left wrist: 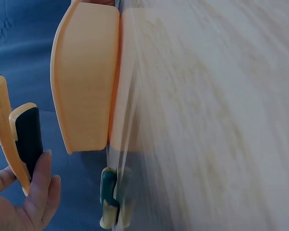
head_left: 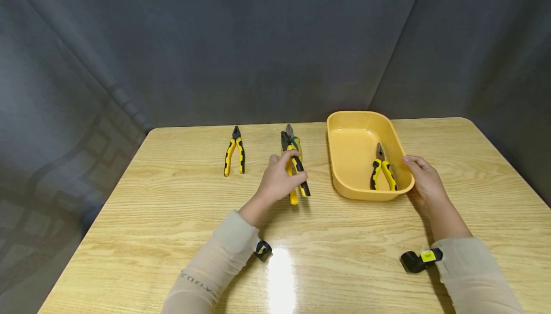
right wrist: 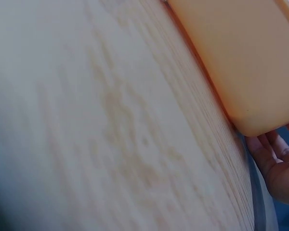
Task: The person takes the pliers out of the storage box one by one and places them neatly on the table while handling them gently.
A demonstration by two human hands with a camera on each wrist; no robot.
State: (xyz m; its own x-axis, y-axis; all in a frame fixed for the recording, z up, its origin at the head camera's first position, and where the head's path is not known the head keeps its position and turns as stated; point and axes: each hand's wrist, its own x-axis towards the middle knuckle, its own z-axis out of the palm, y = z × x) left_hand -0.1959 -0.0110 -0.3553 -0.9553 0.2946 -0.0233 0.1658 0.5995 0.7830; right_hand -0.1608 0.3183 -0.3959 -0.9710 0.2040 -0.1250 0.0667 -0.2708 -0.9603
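Note:
My left hand (head_left: 281, 179) grips a pair of pliers with yellow-and-black handles (head_left: 304, 187), raised above the table in the left wrist view. Just behind them, green-and-yellow pliers (head_left: 296, 141) lie on the table, partly hidden in the head view; their green handle (left wrist: 107, 185) shows in the left wrist view. To the right stands a yellow plastic basin (head_left: 350, 149) with one pair of yellow-and-black pliers (head_left: 380, 165) inside. My right hand (head_left: 426, 180) holds the basin's right side near the front corner, fingers (right wrist: 263, 154) against its outer wall.
Another pair of yellow-and-black pliers (head_left: 235, 151) lies on the wooden table (head_left: 172, 208) at the left, handles spread toward me. A dark grey curtain (head_left: 258, 46) hangs right behind the table's back edge.

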